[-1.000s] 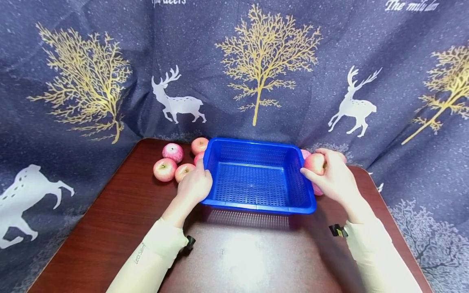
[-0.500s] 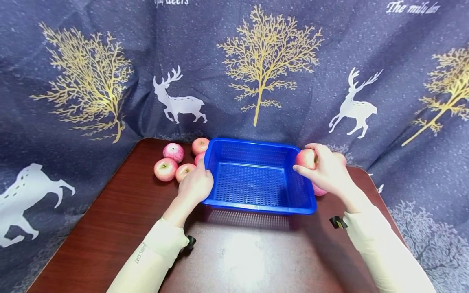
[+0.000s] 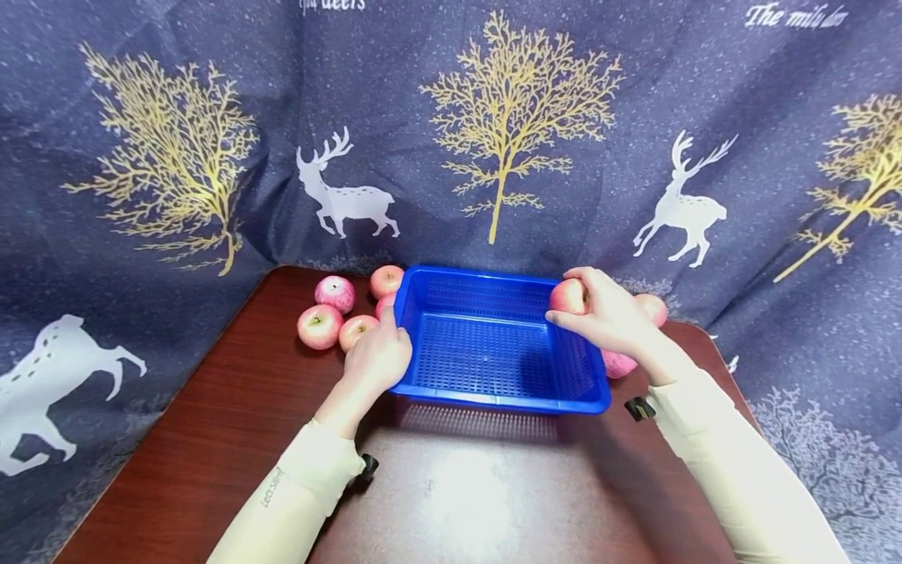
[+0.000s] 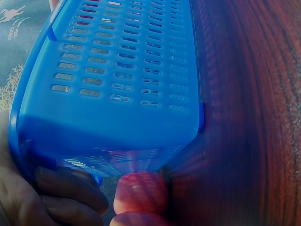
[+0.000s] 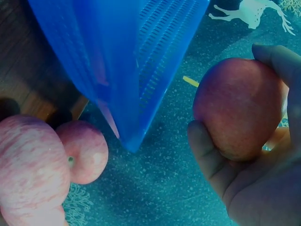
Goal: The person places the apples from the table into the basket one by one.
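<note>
A blue plastic basket (image 3: 486, 401) with slotted walls stands on the table, its visible floor bare. My left hand (image 3: 379, 356) grips its left rim, and in the left wrist view the fingers (image 4: 70, 190) curl under that rim. My right hand (image 3: 611, 312) holds a red-yellow apple (image 3: 569, 297) over the basket's right side. The right wrist view shows this apple (image 5: 240, 108) between thumb and fingers, apart from the basket wall (image 5: 113, 56).
Several apples (image 3: 319, 327) lie left of the basket, some close to my left hand. More apples (image 3: 618, 363) sit beyond its right wall, partly hidden by my right hand. A dark patterned cloth (image 3: 451, 157) hangs behind the brown table (image 3: 232, 407).
My right hand has carried the apple leftward, from beside the basket's right rim to over its inside. My left hand keeps its grip on the rim.
</note>
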`<state>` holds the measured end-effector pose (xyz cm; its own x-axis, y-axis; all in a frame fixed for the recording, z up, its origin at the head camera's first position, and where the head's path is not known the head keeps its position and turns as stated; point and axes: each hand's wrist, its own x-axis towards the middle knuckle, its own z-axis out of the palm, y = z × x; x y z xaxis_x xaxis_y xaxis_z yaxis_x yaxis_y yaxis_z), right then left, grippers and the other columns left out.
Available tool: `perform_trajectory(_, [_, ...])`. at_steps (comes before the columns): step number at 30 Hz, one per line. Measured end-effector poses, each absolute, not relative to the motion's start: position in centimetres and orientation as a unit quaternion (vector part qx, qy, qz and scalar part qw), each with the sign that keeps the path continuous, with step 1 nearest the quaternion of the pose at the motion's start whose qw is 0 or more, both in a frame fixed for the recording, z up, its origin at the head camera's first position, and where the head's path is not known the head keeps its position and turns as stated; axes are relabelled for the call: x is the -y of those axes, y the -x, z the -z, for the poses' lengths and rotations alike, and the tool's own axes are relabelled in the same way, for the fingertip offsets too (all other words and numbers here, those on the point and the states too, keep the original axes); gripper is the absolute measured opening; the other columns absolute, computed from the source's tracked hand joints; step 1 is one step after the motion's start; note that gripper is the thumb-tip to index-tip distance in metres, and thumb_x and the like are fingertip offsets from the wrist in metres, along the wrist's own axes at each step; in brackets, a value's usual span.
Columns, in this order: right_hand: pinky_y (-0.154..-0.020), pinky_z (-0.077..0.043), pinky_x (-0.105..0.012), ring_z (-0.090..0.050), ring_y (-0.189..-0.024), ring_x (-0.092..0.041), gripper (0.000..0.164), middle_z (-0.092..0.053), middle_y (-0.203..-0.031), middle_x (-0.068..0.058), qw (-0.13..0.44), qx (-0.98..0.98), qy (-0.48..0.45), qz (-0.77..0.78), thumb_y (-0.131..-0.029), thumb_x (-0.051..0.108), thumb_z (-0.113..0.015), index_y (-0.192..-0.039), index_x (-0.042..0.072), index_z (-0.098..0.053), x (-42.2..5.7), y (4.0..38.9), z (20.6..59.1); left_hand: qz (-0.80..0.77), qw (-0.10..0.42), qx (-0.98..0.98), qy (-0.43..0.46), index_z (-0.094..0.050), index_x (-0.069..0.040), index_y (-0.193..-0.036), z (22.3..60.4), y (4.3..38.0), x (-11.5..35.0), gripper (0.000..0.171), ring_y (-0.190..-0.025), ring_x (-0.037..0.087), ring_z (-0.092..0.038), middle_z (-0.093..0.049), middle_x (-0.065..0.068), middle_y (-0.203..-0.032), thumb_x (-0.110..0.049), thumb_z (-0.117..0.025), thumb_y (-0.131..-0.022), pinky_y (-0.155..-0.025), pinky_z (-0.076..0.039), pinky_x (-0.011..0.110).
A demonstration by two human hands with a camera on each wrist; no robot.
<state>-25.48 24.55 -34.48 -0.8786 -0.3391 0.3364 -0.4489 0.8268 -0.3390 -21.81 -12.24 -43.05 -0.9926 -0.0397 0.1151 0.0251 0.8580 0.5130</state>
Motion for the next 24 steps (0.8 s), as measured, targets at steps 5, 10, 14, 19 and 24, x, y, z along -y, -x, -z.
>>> perform_trajectory(5, [-0.093, -0.042, -0.044, -0.054, -0.105, -0.021, 0.073, -0.057, -0.119, -0.003, 0.116, 0.950, -0.201, -0.209, -0.075, 0.060, -0.075, -0.128, 0.015, -0.053, -24.2, 25.7, 34.5, 0.264, 0.062, 0.963, -0.002, -0.032, -0.007, -0.147, 43.2, 21.7, 12.0, 0.055, -0.082, 0.036, -0.063, -0.065, 0.019, -0.098, -0.035, -0.036, -0.101, -0.069, -0.048, 0.053])
perform_trajectory(10, [-0.088, -0.043, -0.042, -0.055, -0.101, -0.018, 0.072, -0.057, -0.118, 0.001, 0.105, 0.952, -0.204, -0.201, -0.075, 0.064, -0.074, -0.129, 0.020, -0.052, -23.3, 26.2, 34.4, 0.261, 0.056, 0.964, -0.004, -0.032, -0.008, -0.147, 43.5, 21.6, 12.0, 0.055, -0.085, 0.036, -0.063, -0.065, 0.019, -0.104, -0.036, -0.035, -0.101, -0.070, -0.048, 0.054])
perform_trajectory(14, [-0.087, -0.044, -0.041, -0.054, -0.099, -0.017, 0.071, -0.057, -0.117, 0.002, 0.103, 0.950, -0.220, -0.195, -0.075, 0.065, -0.073, -0.128, 0.021, -0.053, -22.2, 26.7, 34.2, 0.261, 0.052, 0.964, -0.003, -0.032, -0.006, -0.147, 43.5, 21.7, 12.2, 0.053, -0.084, 0.036, -0.063, -0.065, 0.019, -0.104, -0.032, -0.036, -0.101, -0.070, -0.048, 0.054])
perform_trajectory(19, [-0.083, -0.045, -0.041, -0.055, -0.097, -0.018, 0.071, -0.058, -0.115, 0.000, 0.096, 0.950, -0.235, -0.185, -0.076, 0.063, -0.073, -0.128, 0.020, -0.053, -21.0, 27.3, 33.9, 0.262, 0.050, 0.964, -0.004, -0.032, -0.006, -0.146, 43.3, 21.7, 12.3, 0.051, -0.085, 0.036, -0.063, -0.065, 0.019, -0.105, -0.032, -0.035, -0.101, -0.069, -0.048, 0.054])
perform_trajectory(24, [-0.081, -0.046, -0.041, -0.056, -0.096, -0.018, 0.074, -0.058, -0.117, -0.001, 0.085, 0.949, -0.241, -0.183, -0.075, 0.061, -0.075, -0.130, 0.017, -0.053, -19.7, 27.5, 33.4, 0.264, 0.056, 0.963, -0.007, -0.033, -0.008, -0.145, 43.2, 21.7, 12.2, 0.051, -0.085, 0.037, -0.063, -0.065, 0.019, -0.105, -0.033, -0.036, -0.101, -0.069, -0.048, 0.055])
